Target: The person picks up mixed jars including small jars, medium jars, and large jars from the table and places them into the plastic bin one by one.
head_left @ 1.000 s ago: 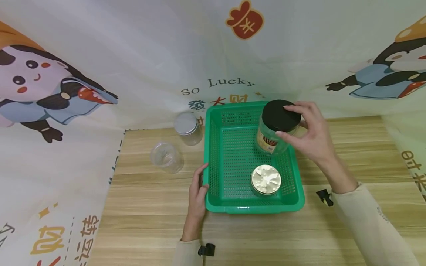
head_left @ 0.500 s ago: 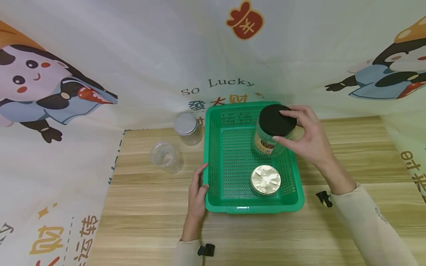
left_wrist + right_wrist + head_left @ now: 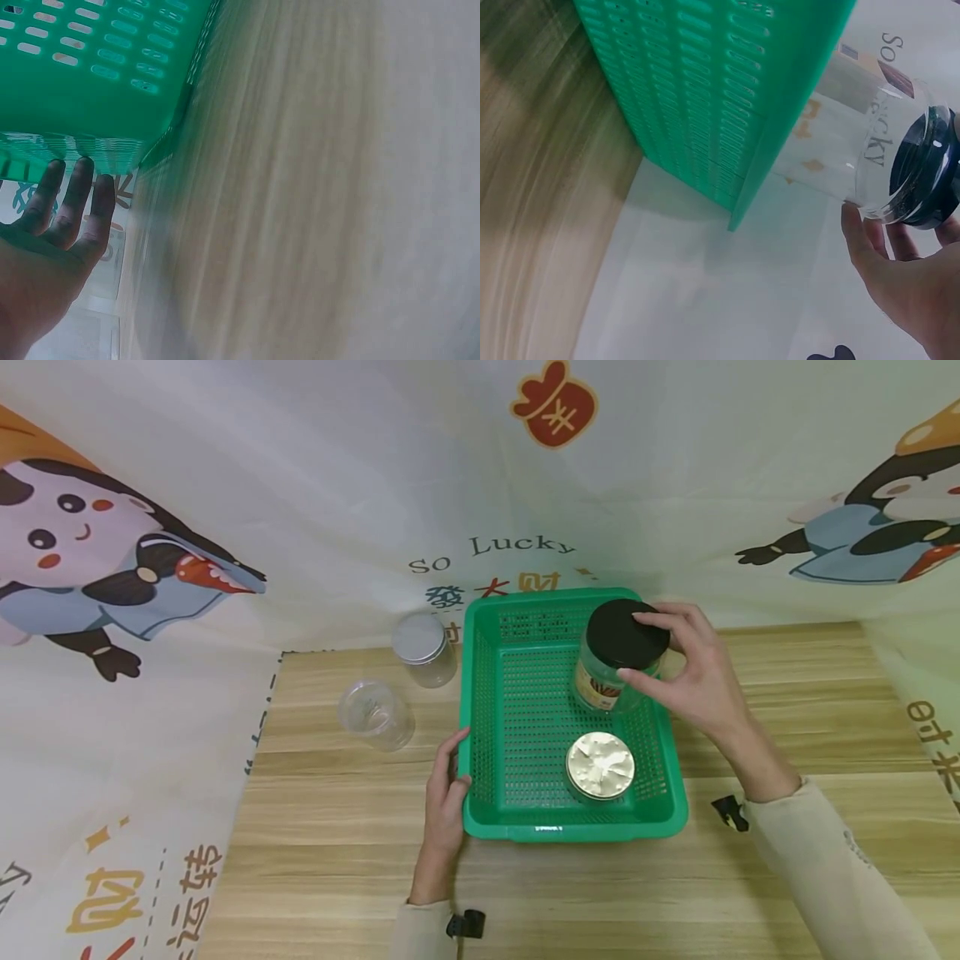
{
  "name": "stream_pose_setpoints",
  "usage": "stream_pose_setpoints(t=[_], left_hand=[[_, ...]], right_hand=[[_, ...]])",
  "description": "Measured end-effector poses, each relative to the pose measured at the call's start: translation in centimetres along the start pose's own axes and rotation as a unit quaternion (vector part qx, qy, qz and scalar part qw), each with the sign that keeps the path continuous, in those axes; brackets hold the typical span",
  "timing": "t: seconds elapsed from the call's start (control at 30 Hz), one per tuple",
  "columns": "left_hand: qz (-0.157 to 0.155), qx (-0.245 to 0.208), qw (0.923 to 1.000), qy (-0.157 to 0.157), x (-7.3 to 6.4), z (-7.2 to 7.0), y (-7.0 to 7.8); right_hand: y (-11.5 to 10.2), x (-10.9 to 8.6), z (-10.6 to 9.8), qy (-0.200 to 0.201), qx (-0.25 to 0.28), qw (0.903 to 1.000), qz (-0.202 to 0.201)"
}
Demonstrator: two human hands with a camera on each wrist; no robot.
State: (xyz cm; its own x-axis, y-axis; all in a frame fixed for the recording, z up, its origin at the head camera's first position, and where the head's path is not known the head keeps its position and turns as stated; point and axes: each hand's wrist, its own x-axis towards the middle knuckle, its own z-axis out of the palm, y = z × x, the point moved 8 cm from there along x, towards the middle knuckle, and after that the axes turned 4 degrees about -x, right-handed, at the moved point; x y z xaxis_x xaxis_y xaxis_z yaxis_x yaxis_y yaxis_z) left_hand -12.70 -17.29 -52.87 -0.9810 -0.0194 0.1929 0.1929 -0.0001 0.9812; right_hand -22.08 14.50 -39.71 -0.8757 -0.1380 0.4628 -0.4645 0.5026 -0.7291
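My right hand [image 3: 697,672] grips a clear plastic jar [image 3: 600,687] by its black screw lid [image 3: 627,633], thumb on the near side and fingers on the far side. The jar, with a picture label, is inside the back right of a green plastic basket [image 3: 573,832]; whether its base touches the floor is unclear. In the right wrist view the jar [image 3: 855,142] shows above the basket's edge. Near the basket's front right lies a gold-topped round container [image 3: 600,766]. My left hand [image 3: 446,802] touches the basket's left side, fingertips [image 3: 82,166] against its outer wall, fingers nearly straight.
Left of the basket stand a clear jar with a silver lid [image 3: 420,643] and a clear lidless-looking container [image 3: 377,717]. All rest on a wood-grain table [image 3: 337,860]. A printed white cloth [image 3: 360,468] rises behind the basket.
Over the last second my right hand has carried the jar slightly left and nearer to me, lower in the basket; it has barely moved in the last half second. The left hand stays put.
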Motion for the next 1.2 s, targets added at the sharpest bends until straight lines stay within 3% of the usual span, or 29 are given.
stream_pose_setpoints(t=[1.2], left_hand=[[-0.001, 0.006, 1.0, 0.007, 0.1, 0.0, 0.0]], right_hand=[[1.2, -1.6, 1.8, -0.04, 0.013, 0.9981, 0.046]])
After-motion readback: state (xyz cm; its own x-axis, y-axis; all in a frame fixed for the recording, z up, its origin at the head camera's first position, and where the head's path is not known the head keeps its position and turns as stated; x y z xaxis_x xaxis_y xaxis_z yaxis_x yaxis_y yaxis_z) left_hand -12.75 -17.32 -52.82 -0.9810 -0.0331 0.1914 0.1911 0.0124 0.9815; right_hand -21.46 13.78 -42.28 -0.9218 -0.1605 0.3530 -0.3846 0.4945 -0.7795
